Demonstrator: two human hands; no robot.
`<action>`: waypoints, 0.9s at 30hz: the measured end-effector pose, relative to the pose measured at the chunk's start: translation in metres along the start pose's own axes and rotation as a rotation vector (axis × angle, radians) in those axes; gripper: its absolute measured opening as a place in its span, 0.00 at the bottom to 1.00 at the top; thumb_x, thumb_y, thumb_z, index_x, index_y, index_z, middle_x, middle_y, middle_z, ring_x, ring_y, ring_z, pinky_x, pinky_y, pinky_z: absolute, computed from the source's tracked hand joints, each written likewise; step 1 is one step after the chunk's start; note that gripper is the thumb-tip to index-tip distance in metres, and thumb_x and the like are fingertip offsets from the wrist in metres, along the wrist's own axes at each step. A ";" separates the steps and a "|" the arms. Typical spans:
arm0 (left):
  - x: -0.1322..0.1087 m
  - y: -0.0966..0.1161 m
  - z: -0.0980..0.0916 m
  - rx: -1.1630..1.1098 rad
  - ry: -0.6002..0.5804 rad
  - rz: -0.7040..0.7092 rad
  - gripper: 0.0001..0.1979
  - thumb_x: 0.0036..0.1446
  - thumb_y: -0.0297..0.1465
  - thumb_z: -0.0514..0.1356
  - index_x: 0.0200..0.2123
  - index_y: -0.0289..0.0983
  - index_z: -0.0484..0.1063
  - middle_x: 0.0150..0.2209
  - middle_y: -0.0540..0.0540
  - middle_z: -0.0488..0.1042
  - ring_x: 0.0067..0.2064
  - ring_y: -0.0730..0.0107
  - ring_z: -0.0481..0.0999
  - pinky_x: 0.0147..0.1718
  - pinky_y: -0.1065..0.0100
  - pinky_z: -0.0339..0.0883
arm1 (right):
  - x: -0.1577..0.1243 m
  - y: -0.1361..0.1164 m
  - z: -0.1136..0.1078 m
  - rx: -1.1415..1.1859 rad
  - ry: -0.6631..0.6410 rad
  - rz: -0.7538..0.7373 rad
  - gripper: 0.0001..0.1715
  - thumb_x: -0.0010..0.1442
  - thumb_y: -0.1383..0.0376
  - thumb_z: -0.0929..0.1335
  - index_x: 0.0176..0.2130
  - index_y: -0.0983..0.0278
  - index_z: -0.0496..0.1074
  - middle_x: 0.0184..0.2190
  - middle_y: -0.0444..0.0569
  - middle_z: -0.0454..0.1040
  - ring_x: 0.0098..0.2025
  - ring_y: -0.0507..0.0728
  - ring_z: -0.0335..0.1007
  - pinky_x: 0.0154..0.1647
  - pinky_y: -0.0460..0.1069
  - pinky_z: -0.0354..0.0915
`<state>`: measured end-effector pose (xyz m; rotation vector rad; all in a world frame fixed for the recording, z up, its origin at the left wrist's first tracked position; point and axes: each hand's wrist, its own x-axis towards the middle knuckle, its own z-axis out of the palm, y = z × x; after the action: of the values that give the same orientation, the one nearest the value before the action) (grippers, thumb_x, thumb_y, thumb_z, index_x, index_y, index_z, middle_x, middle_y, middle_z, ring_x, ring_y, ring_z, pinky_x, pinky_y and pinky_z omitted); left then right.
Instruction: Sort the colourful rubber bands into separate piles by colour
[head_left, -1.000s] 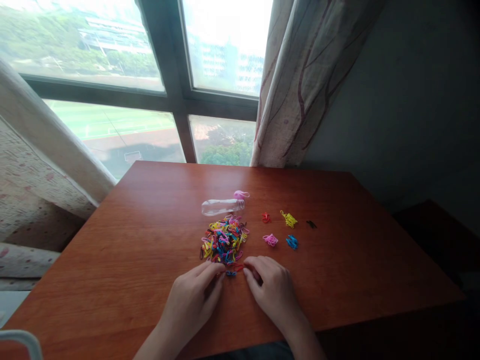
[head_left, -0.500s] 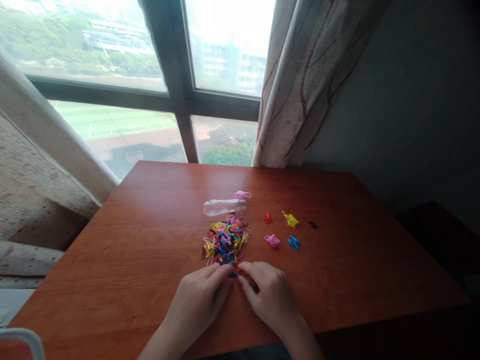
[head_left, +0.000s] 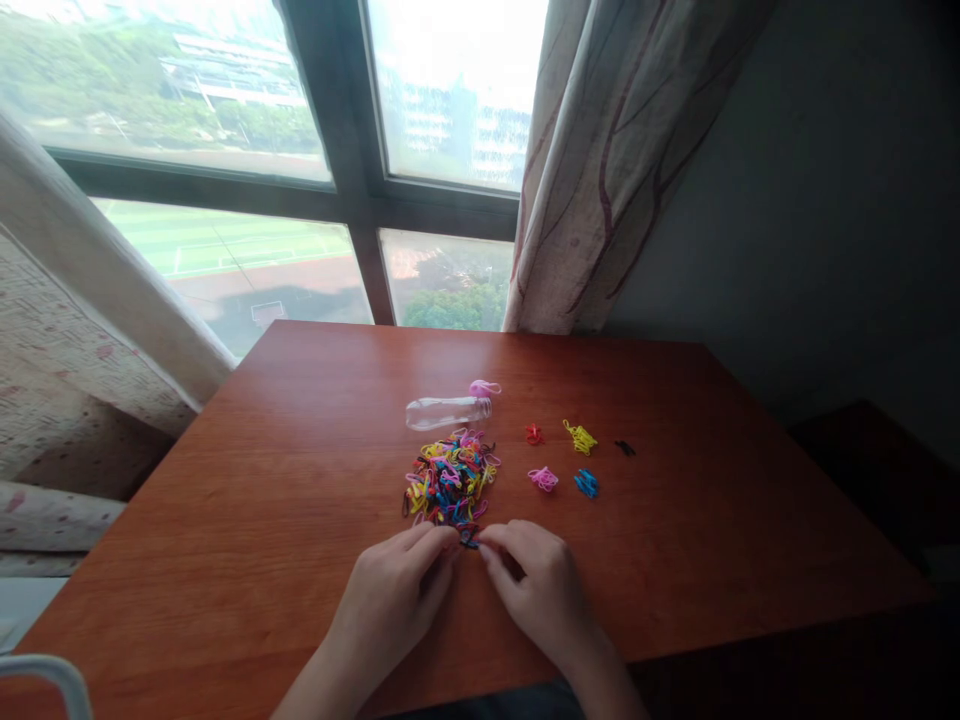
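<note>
A heap of small rubber bands (head_left: 450,480) in mixed colours lies on the wooden table, just beyond my fingertips. My left hand (head_left: 397,590) is closed in a pinch at the near edge of the heap. Opposite it, my right hand (head_left: 538,585) pinches too, thumb against forefinger. Between the two sets of fingertips show dark rubber bands (head_left: 469,542), which both hands grip; their exact number is too small to make out. To the right sit sorted clumps: red bands (head_left: 534,434), yellow bands (head_left: 580,437), pink bands (head_left: 543,480), blue bands (head_left: 586,484) and black bands (head_left: 625,448).
Behind the heap a clear plastic bottle (head_left: 448,412) lies on its side, with a pink looped cap (head_left: 484,388) by its mouth. The brown table (head_left: 247,480) runs up to a window and curtains (head_left: 600,200). A pale curved tube (head_left: 49,668) stands at the lower left.
My fingertips have drawn slightly apart. The red band seen between them earlier no longer shows clearly, and a dark band is now stretched between them. The sorted clumps are unchanged.
</note>
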<state>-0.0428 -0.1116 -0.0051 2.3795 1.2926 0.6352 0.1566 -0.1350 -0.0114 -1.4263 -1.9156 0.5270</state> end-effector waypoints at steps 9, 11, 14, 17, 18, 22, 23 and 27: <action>-0.001 -0.001 -0.001 -0.017 0.006 -0.014 0.09 0.65 0.29 0.53 0.42 0.42 0.73 0.36 0.48 0.80 0.34 0.67 0.80 0.32 0.71 0.70 | 0.000 0.002 -0.001 0.115 0.059 0.061 0.09 0.66 0.66 0.65 0.37 0.61 0.74 0.32 0.47 0.77 0.34 0.55 0.73 0.38 0.47 0.66; -0.001 -0.001 -0.001 -0.023 0.007 -0.009 0.10 0.65 0.29 0.53 0.42 0.42 0.73 0.37 0.47 0.80 0.34 0.67 0.80 0.33 0.70 0.70 | 0.000 0.002 -0.001 0.109 0.058 0.054 0.08 0.66 0.67 0.65 0.38 0.61 0.74 0.32 0.47 0.77 0.34 0.55 0.74 0.39 0.47 0.66; 0.000 0.000 -0.001 -0.031 0.026 0.005 0.09 0.65 0.29 0.53 0.42 0.41 0.73 0.37 0.48 0.80 0.34 0.67 0.80 0.32 0.70 0.71 | 0.000 0.001 -0.001 0.099 0.056 0.040 0.07 0.65 0.67 0.65 0.38 0.61 0.74 0.31 0.47 0.77 0.33 0.55 0.73 0.37 0.46 0.65; 0.001 -0.001 0.000 -0.046 0.074 0.025 0.08 0.65 0.30 0.55 0.44 0.42 0.72 0.37 0.49 0.80 0.34 0.67 0.81 0.32 0.71 0.71 | 0.001 0.000 -0.001 0.083 0.056 0.007 0.07 0.64 0.69 0.66 0.38 0.61 0.74 0.30 0.46 0.77 0.32 0.55 0.72 0.35 0.46 0.64; 0.001 -0.001 0.000 -0.048 0.090 0.033 0.08 0.64 0.30 0.56 0.45 0.42 0.72 0.38 0.49 0.81 0.34 0.67 0.81 0.32 0.71 0.71 | 0.001 0.000 -0.001 0.078 0.059 -0.005 0.07 0.64 0.69 0.65 0.38 0.61 0.74 0.30 0.45 0.76 0.31 0.54 0.72 0.35 0.46 0.63; 0.000 -0.002 0.002 -0.029 0.117 0.068 0.10 0.64 0.31 0.57 0.48 0.42 0.72 0.39 0.48 0.81 0.36 0.66 0.81 0.34 0.70 0.72 | 0.001 -0.003 0.003 0.102 0.061 -0.025 0.07 0.64 0.69 0.66 0.38 0.60 0.74 0.29 0.44 0.76 0.31 0.54 0.72 0.34 0.46 0.63; -0.001 -0.002 0.002 -0.024 0.119 0.075 0.10 0.64 0.31 0.57 0.48 0.42 0.72 0.39 0.48 0.81 0.36 0.66 0.81 0.34 0.70 0.72 | 0.002 -0.004 0.004 0.115 0.054 -0.032 0.07 0.64 0.69 0.66 0.38 0.60 0.74 0.30 0.44 0.76 0.31 0.54 0.72 0.35 0.46 0.63; -0.003 -0.002 0.002 -0.025 0.102 0.066 0.09 0.65 0.30 0.55 0.44 0.42 0.73 0.37 0.49 0.80 0.34 0.67 0.80 0.32 0.70 0.71 | 0.003 -0.008 0.006 0.133 0.031 -0.050 0.07 0.64 0.68 0.66 0.38 0.60 0.74 0.30 0.44 0.77 0.32 0.54 0.72 0.35 0.46 0.63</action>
<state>-0.0446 -0.1136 -0.0078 2.4061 1.2440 0.7964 0.1465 -0.1337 -0.0094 -1.2915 -1.8504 0.5941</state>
